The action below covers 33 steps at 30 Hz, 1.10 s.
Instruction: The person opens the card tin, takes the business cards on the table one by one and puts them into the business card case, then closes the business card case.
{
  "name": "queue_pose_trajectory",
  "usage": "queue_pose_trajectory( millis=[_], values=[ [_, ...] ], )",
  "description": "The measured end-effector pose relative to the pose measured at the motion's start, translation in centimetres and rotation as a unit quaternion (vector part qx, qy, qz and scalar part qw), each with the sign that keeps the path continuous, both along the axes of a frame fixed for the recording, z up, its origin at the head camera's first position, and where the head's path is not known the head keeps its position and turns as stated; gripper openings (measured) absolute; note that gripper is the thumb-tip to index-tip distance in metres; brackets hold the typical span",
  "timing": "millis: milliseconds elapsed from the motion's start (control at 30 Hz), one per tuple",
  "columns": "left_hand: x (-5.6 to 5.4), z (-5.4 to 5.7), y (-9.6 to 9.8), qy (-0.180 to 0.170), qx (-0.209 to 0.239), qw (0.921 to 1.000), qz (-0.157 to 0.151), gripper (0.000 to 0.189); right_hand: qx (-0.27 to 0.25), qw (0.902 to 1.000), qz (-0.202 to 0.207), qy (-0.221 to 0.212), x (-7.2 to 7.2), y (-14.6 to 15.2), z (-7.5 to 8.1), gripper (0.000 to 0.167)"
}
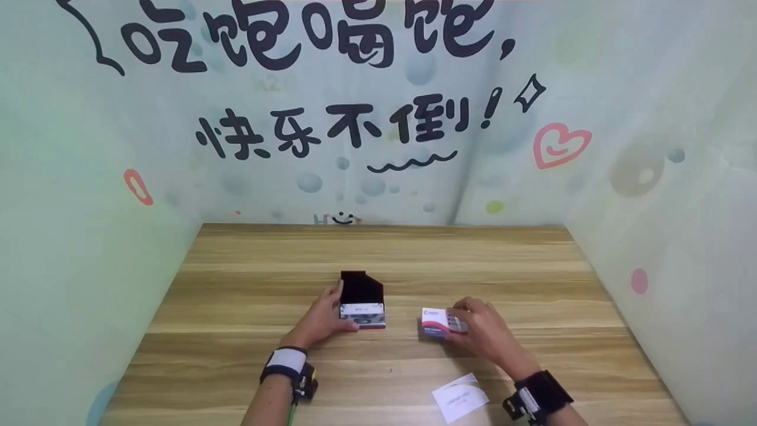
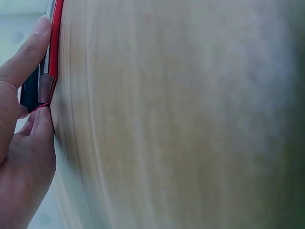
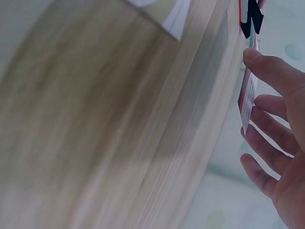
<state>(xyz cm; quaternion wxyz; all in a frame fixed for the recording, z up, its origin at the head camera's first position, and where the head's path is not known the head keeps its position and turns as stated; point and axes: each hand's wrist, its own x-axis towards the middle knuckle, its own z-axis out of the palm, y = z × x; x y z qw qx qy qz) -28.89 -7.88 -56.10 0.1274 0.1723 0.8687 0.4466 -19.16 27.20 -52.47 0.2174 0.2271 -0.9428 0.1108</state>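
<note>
A card case with a black inside and red edges lies on the table with a card visible in its front part. My left hand grips its left side, thumb at the front corner and fingers along the edge; the left wrist view shows the thumb over the case. To the right, my right hand pinches a white, pink and blue card above the table. In the right wrist view this card is seen nearly edge-on, thumb on one side and fingers on the other.
A white card lies flat on the wooden table, near its front and below my right hand. Printed cloth walls stand at the back and both sides of the table.
</note>
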Motion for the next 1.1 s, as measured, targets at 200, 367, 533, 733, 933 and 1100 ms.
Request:
queue_pose_trajectory(
  millis=[200, 367, 533, 733, 933, 1100],
  values=[
    [0.0, 0.2, 0.1, -0.013, 0.001, 0.9998, 0.012, 0.113, -0.011, 0.9996, 0.021, -0.018, -1.7, -1.9, 0.5, 0.046],
    [0.0, 0.1, 0.0, -0.013, 0.02, 0.9997, 0.01, 0.114, -0.014, 0.999, 0.037, -0.021, -3.1, -3.3, 0.9, 0.045],
    [0.0, -0.1, -0.1, -0.002, 0.029, 0.9996, 0.001, 0.114, -0.009, 0.9987, 0.046, -0.021, -4.3, -4.7, 1.2, 0.042],
    [-0.2, 0.0, 0.2, -0.011, 0.031, 0.9994, -0.001, 0.114, -0.022, 0.9979, 0.04, -0.047, -5.2, -6.4, 1.4, 0.041],
    [-0.1, -0.1, 0.2, -0.018, 0.018, 0.9997, 0.006, 0.114, -0.024, 0.9971, 0.038, -0.061, -6.0, -8.0, 1.5, 0.037],
    [-0.1, -0.2, 0.0, -0.006, 0.025, 0.9996, 0.007, 0.113, -0.019, 0.9963, 0.038, -0.075, -6.5, -9.6, 1.7, 0.034]
  ],
)
